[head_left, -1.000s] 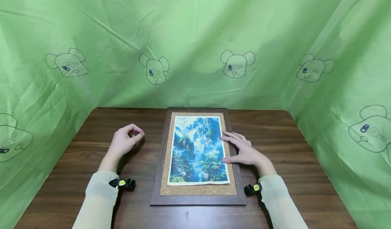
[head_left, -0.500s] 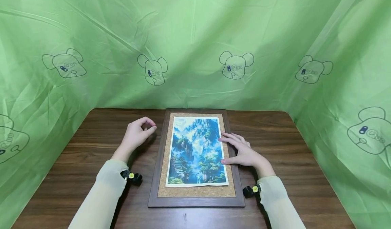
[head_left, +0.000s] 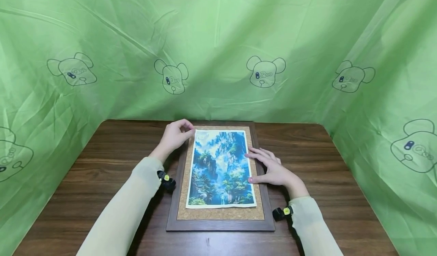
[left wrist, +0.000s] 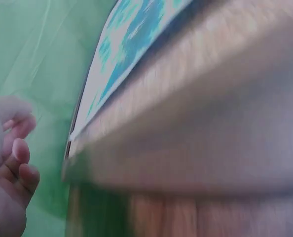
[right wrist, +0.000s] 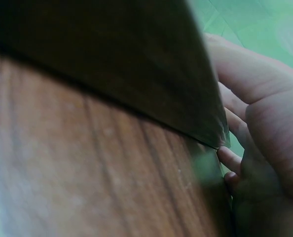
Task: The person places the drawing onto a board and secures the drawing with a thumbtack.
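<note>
A blue mountain landscape print (head_left: 220,168) with a white border lies on a cork board (head_left: 222,213) in a dark wooden frame (head_left: 222,225). My left hand (head_left: 174,136) is at the print's top left corner, its thumb and forefinger close together with bent fingers. I cannot tell whether something small sits between those fingertips. Curled fingers of that left hand (left wrist: 11,163) show beside the board's corner in the left wrist view. Spread over the board's right side, my right hand (head_left: 274,170) rests thumb and fingertips on the print's right edge.
The framed board lies on a dark brown wooden table (head_left: 314,165). Green cloth (head_left: 218,51) with bear-head outlines surrounds the table's back and sides. Black wrist cameras are strapped at both cuffs.
My left hand has moved right and away from me, from the bare table to the print's top left corner. The right hand and the print have stayed in place.
</note>
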The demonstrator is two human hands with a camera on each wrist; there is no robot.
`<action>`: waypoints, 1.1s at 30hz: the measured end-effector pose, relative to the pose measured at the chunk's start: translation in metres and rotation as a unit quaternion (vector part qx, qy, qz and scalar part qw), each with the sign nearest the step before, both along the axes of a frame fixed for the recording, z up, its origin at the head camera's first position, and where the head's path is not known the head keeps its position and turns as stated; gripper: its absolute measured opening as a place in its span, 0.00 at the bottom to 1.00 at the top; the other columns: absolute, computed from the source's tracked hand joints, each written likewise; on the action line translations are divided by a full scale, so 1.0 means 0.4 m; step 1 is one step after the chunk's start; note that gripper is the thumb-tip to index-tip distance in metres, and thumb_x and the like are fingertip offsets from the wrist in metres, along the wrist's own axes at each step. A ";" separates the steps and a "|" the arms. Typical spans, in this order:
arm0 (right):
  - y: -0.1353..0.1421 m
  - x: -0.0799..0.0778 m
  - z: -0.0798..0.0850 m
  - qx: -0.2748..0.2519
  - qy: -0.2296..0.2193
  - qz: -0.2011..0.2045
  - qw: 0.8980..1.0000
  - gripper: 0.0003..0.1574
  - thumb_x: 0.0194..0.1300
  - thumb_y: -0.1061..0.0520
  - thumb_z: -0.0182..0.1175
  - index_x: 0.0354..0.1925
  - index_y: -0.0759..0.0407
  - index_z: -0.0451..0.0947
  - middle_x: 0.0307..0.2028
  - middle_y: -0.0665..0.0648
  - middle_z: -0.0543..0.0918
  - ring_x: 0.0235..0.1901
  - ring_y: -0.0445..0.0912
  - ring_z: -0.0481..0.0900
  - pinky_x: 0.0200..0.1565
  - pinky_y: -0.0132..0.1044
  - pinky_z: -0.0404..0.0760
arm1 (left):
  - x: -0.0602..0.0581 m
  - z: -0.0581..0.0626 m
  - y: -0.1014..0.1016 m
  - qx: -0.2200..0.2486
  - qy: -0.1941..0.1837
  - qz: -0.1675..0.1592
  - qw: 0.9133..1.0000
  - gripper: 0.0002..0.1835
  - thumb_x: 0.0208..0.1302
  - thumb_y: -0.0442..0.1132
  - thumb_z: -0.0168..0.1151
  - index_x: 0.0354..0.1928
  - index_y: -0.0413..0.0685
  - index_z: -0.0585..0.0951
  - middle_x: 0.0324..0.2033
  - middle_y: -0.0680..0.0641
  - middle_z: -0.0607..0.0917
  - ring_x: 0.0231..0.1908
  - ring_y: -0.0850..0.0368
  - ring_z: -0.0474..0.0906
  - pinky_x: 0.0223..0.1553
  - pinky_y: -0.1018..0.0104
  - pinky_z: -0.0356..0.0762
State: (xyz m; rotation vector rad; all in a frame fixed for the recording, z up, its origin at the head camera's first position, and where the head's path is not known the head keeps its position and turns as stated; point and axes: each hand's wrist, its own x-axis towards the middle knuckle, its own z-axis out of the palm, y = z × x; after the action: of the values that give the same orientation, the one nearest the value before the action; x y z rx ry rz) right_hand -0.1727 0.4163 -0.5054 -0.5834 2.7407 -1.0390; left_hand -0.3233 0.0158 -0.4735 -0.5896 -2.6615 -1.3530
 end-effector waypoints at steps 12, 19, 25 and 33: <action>0.001 -0.001 -0.002 0.002 0.003 -0.001 1.000 0.57 0.62 0.32 0.79 0.82 0.38 0.69 0.88 0.48 0.53 0.86 0.64 0.38 0.71 0.82 0.41 | -0.020 0.001 0.183 -0.013 -0.025 -0.068 0.997 0.02 0.79 0.42 0.69 0.44 0.54 0.87 0.42 0.53 0.89 0.28 0.53 0.78 0.37 0.54 0.79; 0.001 -0.005 -0.006 0.001 0.001 -0.001 1.000 0.57 0.62 0.32 0.80 0.82 0.38 0.69 0.88 0.48 0.53 0.86 0.64 0.38 0.71 0.81 0.41 | -0.032 -0.015 0.226 -0.051 -0.025 -0.066 0.996 0.03 0.78 0.42 0.70 0.42 0.54 0.87 0.41 0.52 0.89 0.33 0.55 0.84 0.41 0.54 0.83; -0.001 -0.002 -0.003 0.002 0.000 -0.003 1.000 0.57 0.62 0.31 0.80 0.82 0.38 0.69 0.88 0.48 0.53 0.86 0.64 0.39 0.71 0.82 0.41 | -0.028 -0.017 0.238 -0.067 -0.039 -0.069 0.995 0.04 0.79 0.41 0.69 0.42 0.53 0.87 0.43 0.51 0.90 0.38 0.54 0.85 0.47 0.52 0.84; -0.002 -0.001 0.000 0.000 0.003 -0.001 1.000 0.57 0.62 0.32 0.80 0.82 0.39 0.69 0.87 0.48 0.54 0.86 0.65 0.39 0.71 0.83 0.40 | -0.027 -0.026 0.240 -0.079 -0.033 -0.066 0.994 0.03 0.79 0.41 0.69 0.43 0.53 0.88 0.42 0.52 0.90 0.38 0.54 0.84 0.48 0.53 0.84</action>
State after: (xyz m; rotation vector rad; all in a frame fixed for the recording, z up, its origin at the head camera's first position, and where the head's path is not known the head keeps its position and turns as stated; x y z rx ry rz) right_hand -0.1729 0.4154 -0.5052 -0.5831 2.7467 -1.0402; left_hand -0.3341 0.1118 -0.4840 -0.7648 -2.8482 -1.2185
